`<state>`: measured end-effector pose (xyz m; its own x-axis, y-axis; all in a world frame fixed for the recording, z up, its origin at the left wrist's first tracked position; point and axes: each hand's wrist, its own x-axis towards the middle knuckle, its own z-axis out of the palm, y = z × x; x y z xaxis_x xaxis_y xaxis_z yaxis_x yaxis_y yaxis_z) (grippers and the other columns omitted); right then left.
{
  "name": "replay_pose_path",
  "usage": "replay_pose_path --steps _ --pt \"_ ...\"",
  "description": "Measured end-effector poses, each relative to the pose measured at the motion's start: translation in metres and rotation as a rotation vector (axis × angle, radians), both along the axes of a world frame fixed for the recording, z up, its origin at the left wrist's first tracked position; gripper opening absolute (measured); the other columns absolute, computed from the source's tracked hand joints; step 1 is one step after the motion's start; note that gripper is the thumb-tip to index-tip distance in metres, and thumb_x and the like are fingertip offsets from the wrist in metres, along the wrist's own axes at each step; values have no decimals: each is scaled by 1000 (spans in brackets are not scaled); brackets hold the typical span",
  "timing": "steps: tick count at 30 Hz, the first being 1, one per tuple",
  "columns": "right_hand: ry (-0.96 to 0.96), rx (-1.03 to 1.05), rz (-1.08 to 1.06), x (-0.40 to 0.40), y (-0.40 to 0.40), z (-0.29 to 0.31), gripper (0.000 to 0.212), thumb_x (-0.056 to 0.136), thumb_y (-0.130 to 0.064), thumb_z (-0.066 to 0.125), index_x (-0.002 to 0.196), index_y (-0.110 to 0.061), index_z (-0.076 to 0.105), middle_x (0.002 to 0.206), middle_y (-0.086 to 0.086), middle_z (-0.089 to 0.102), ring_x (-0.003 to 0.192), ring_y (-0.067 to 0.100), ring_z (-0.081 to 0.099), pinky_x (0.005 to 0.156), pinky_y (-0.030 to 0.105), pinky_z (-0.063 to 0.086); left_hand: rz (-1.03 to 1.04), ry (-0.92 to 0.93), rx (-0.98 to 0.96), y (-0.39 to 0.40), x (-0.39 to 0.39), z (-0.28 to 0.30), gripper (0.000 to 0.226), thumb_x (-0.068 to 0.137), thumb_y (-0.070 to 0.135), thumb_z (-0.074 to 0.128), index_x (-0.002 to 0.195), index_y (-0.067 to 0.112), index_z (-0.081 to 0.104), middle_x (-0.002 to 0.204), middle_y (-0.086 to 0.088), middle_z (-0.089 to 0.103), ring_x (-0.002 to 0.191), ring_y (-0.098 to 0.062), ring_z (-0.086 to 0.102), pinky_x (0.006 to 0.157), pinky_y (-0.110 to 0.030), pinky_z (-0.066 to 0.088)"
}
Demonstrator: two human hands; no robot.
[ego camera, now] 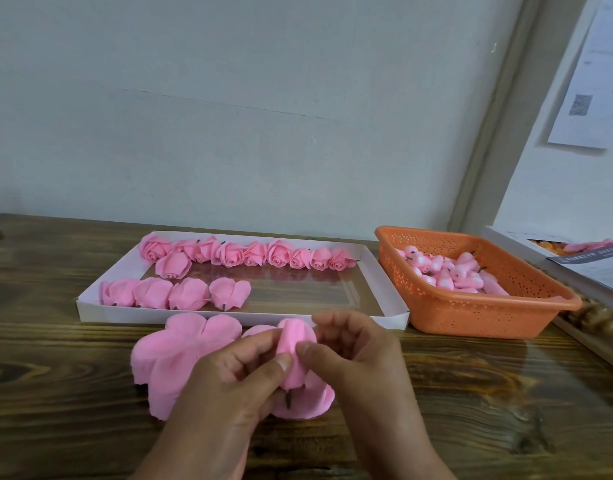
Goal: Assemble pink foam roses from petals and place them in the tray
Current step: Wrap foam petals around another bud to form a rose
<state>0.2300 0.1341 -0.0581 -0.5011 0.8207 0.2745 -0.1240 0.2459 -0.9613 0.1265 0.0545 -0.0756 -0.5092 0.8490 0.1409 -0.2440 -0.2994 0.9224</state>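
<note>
Rose bud (293,355) pinched btwn left grip (239,372) & right grip (353,351), over loose petals (173,355).

My dark wood-grain surface (73,393) runs up to a pale wall (229,116). To my right a printed paper sheet (596,74) hangs up high, and a white box (575,261) sits at the edge.

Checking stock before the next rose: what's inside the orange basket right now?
The orange basket holds a heap of pink rose buds, some with short dark stems showing, piled toward its left and middle. Its near wall hides the bottom, so the heap's depth cannot be seen.
</note>
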Motion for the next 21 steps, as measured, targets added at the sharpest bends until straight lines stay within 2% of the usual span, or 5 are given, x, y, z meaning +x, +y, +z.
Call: replay_pose_path --steps 4,7,12,16,21 --pt "-53 -48 69 1 0 2 8 68 -9 74 68 -7 67 67 13 66 61 19 58 56 28 48 40 113 -42 -1 -1 -4 42 80 -2 62 79 35 79 88 -7 76 85 -23 73 68 -33 60" --pt "-83 -68 67 2 1 1 16 58 -21 68 60 -6 62 61 13 60 59 20 53 54 29 45 35 140 -45 -2 -1 -5 39 78 3 66 78 40 78 87 -3 77 85 -19 73 67 -30 59" --pt "-79 28 -33 2 0 -1 10 65 -7 71 62 -7 61 61 6 60 55 9 51 49 19 42 69 134 -49 0 -1 -8 33 74 7 72 81 39 78 87 -3 77 85 -22 73 73 -39 57" --pt "-20 348 -185 1 -8 -5 18 59 -18 65 77 -17 62 80 -1 60 74 11 57 67 17 45 100 95 -16 2 1 -4 29 62 16 67 81 34 79 82 -5 76 76 -19 73 70 -38 56" --pt "32 340 -84 0 -7 -3 31 60 -38 61 74 -11 63 81 1 61 79 17 58 71 24 47 42 116 36 0 4 2 28 54 26 70 79 32 79 78 -6 76 71 -15 72 59 -24 57"
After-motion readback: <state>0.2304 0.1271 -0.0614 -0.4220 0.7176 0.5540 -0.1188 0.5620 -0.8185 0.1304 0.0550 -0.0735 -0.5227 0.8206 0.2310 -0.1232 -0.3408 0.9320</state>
